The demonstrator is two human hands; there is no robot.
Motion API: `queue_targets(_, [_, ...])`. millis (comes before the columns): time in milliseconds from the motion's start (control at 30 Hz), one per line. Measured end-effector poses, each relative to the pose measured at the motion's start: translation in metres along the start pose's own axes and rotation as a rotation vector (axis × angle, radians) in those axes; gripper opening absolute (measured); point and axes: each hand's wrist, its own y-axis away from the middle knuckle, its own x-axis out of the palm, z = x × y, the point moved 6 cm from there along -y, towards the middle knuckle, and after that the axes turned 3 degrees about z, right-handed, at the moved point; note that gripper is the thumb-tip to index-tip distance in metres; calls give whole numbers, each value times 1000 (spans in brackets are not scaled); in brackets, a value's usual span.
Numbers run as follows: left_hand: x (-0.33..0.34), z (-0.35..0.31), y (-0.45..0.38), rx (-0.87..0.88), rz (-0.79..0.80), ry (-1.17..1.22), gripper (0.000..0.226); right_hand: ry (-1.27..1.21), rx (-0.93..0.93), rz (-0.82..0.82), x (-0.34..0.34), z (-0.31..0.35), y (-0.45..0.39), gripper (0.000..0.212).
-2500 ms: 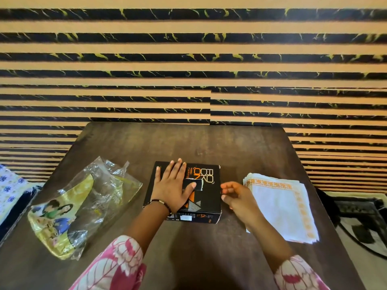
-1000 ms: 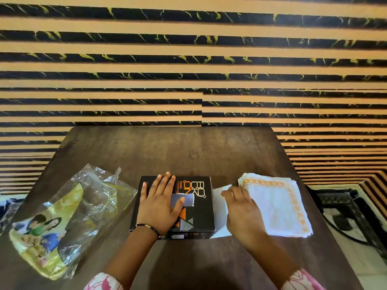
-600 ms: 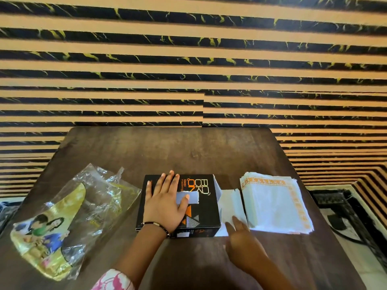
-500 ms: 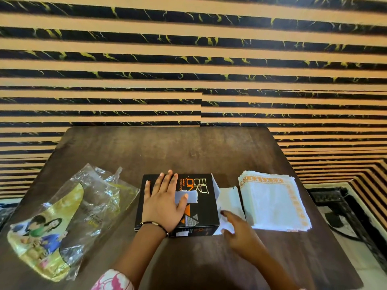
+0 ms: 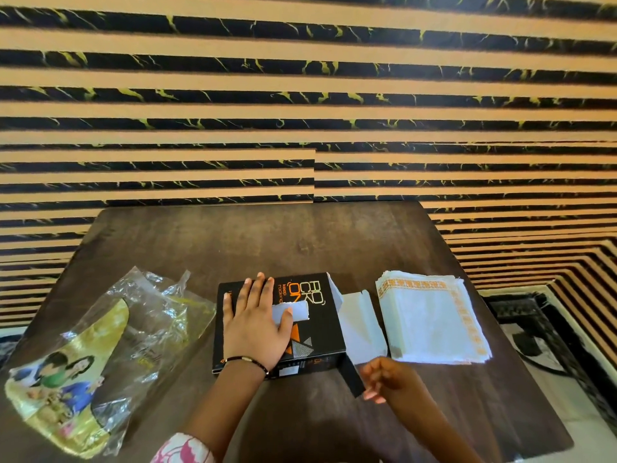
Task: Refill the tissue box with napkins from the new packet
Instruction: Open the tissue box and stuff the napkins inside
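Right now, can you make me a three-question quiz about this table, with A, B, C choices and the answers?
1. Where is the napkin stack?
A. right of the box
B. on the box
C. inside the packet

2. What colour is the box?
A. white
B. black
C. green

3. How is the box's right end?
A. taped shut
B. crushed flat
C. open

Answers:
1 A: the stack lies on the table beyond the open flap.
2 B: black with orange print.
3 C: flaps fold out, and the right hand pulls the near one while the left hand presses the top.
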Motion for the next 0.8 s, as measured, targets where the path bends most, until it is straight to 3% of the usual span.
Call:
queue_targets(133, [-4, -7, 2, -23, 14, 17, 72, -54, 0, 137, 34, 4, -2, 56])
queue_targets(200, [-7, -15, 3, -16, 28, 58, 77, -31, -28, 175, 43, 7, -6, 60])
queue_targets(367, [1, -57, 7, 266, 116, 57, 88, -13, 28, 275, 61, 7, -7, 55])
queue_targets(567, [24, -63, 15, 360, 242, -125, 111, -82, 94, 373, 63, 13, -5, 37])
queue_targets(800, [19, -55, 23, 395, 244, -123, 112, -161, 41, 55, 22, 30, -17, 32])
